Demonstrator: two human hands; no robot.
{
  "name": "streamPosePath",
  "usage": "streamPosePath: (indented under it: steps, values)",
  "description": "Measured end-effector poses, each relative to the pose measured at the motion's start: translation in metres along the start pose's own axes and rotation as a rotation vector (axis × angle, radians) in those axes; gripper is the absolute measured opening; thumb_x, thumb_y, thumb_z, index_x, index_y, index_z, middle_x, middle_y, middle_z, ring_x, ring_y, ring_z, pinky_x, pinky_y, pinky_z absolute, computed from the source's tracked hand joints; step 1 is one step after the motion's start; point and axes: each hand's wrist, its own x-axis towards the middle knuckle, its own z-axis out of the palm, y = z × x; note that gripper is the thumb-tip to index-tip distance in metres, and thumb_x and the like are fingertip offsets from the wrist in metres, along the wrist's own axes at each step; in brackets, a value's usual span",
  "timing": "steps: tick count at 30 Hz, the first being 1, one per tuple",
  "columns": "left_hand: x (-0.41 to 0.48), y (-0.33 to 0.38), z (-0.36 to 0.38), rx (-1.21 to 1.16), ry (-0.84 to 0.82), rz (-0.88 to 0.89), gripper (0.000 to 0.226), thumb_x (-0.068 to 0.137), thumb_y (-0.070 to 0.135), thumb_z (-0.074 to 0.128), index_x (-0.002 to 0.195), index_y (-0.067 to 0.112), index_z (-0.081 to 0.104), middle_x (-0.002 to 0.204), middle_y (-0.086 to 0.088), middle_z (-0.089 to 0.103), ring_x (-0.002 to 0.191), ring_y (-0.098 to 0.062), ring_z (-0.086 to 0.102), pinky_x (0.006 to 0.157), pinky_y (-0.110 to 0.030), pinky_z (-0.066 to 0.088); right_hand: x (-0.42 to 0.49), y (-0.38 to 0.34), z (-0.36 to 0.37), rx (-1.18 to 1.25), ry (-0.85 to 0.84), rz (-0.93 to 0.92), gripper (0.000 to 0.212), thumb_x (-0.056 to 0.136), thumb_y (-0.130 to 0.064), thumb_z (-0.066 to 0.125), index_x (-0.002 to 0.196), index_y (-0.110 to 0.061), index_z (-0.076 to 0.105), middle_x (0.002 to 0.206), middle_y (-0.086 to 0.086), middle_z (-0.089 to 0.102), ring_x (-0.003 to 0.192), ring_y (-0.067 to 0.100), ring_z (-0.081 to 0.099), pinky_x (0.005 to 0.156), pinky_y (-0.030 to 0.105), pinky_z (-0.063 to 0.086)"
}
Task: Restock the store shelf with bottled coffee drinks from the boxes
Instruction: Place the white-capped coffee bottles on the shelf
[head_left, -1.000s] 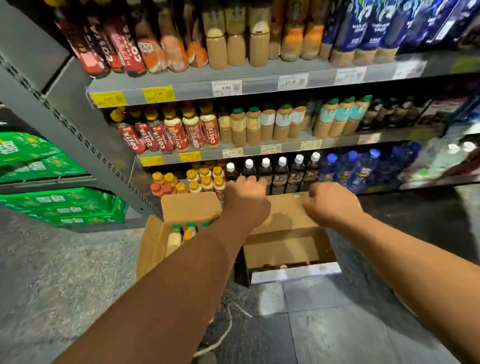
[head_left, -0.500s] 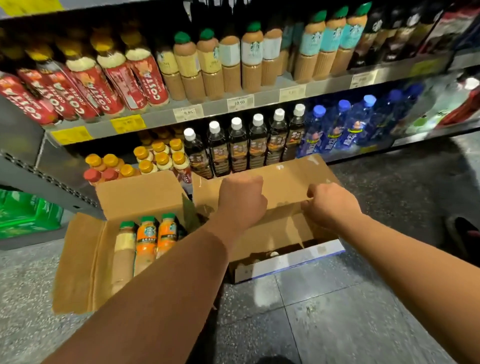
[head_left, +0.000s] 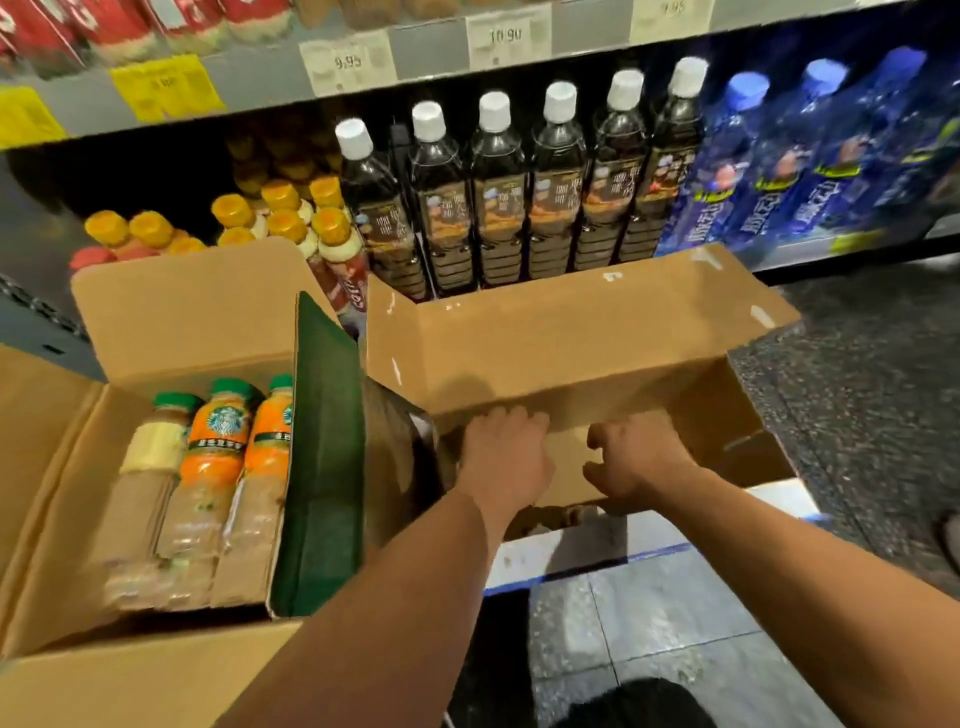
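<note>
My left hand (head_left: 501, 457) curls its fingers over the edge of the inner flap of the right-hand box (head_left: 587, 338), and my right hand (head_left: 636, 462) sits just beside it, fingers bent against the same flap; whether it truly grips I cannot tell. The bottled coffee drinks (head_left: 208, 483) lie in the open left-hand box (head_left: 171, 306), to the left of both hands, beyond its upright green flap (head_left: 319, 457). Both boxes stand on the floor before the store shelf (head_left: 431, 60).

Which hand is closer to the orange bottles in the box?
Left. The left hand is in the other box, just right of the green flap beside the orange bottles. The right hand is farther right.
</note>
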Motion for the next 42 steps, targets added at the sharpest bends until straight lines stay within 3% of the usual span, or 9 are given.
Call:
streamPosePath:
  steps: [8,13,17,23,27,31,36,39,42]
  values:
    - [-0.005,0.007,0.058,0.04,-0.426,-0.125,0.056,0.086,0.062,0.046,0.125,0.021,0.047,0.121,-0.008,0.056,0.11,-0.027,0.051,0.078,-0.037,0.036,0.016,0.002,0.053,0.159,-0.343,0.066,0.051,0.085,-0.046,0.058,0.127,-0.018,0.05,0.126,0.006,0.056,0.11,0.024,0.054,0.086,0.03,0.045]
    - [0.004,-0.003,0.068,-0.292,-0.707,-0.28,0.053,0.078,0.062,0.053,0.112,0.02,0.056,0.108,-0.002,0.058,0.09,-0.02,0.053,0.067,-0.028,0.039,0.026,0.003,0.059,0.172,-0.5,0.155,0.049,0.085,-0.044,0.059,0.124,-0.016,0.053,0.125,0.005,0.057,0.101,0.02,0.053,0.082,0.03,0.045]
    - [0.005,-0.002,0.077,-0.35,-0.856,-0.284,0.047,0.081,0.054,0.055,0.104,0.013,0.06,0.1,-0.005,0.061,0.081,-0.019,0.055,0.06,-0.026,0.039,0.03,0.004,0.063,0.156,-0.563,0.167,0.043,0.086,-0.041,0.058,0.119,-0.014,0.056,0.121,0.006,0.059,0.094,0.02,0.054,0.08,0.029,0.045]
    - [0.009,-0.005,0.073,-0.321,-0.593,-0.305,0.037,0.089,0.037,0.055,0.118,0.014,0.053,0.111,-0.007,0.057,0.091,-0.024,0.052,0.068,-0.03,0.041,0.026,0.006,0.063,0.18,-0.358,0.16,0.036,0.092,-0.032,0.052,0.125,-0.017,0.054,0.125,0.008,0.057,0.109,0.025,0.055,0.091,0.034,0.049]
    - [-0.001,-0.008,0.082,-0.272,-0.489,-0.234,0.029,0.089,0.026,0.062,0.112,0.016,0.047,0.11,-0.011,0.059,0.097,-0.029,0.056,0.071,-0.035,0.041,0.023,0.004,0.066,0.197,-0.311,0.12,0.035,0.094,-0.025,0.05,0.127,-0.015,0.053,0.127,0.009,0.057,0.113,0.025,0.055,0.095,0.035,0.049]
    - [-0.001,-0.006,0.082,-0.273,-0.359,-0.198,0.026,0.084,0.029,0.067,0.098,0.021,0.046,0.104,-0.007,0.06,0.094,-0.027,0.055,0.068,-0.033,0.039,0.02,0.005,0.067,0.236,-0.158,0.1,0.035,0.088,-0.032,0.056,0.12,-0.018,0.059,0.117,0.007,0.062,0.103,0.023,0.058,0.082,0.029,0.05]
    - [-0.004,-0.007,0.049,-0.355,-0.178,-0.241,0.03,0.079,0.026,0.072,0.102,0.024,0.053,0.104,-0.003,0.062,0.098,-0.025,0.056,0.079,-0.036,0.048,0.005,0.01,0.029,0.336,-0.002,0.115,0.029,0.074,-0.041,0.066,0.098,-0.023,0.066,0.088,0.0,0.065,0.073,0.013,0.057,0.055,0.02,0.042]
    - [-0.008,-0.004,0.006,-0.412,-0.103,-0.254,0.027,0.079,0.03,0.072,0.094,0.023,0.051,0.1,-0.002,0.061,0.095,-0.023,0.057,0.075,-0.036,0.047,-0.012,0.008,-0.011,0.395,0.072,0.09,0.029,0.073,-0.035,0.067,0.098,-0.021,0.066,0.077,-0.004,0.06,0.071,0.012,0.059,0.056,0.021,0.047]
    - [-0.018,0.005,-0.047,-0.509,-0.05,-0.273,0.028,0.08,0.028,0.07,0.102,0.022,0.055,0.103,-0.003,0.061,0.096,-0.024,0.057,0.082,-0.039,0.05,-0.034,0.002,-0.057,0.453,0.152,0.05,0.023,0.073,-0.037,0.066,0.091,-0.022,0.062,0.071,-0.009,0.06,0.063,0.005,0.058,0.048,0.017,0.04]
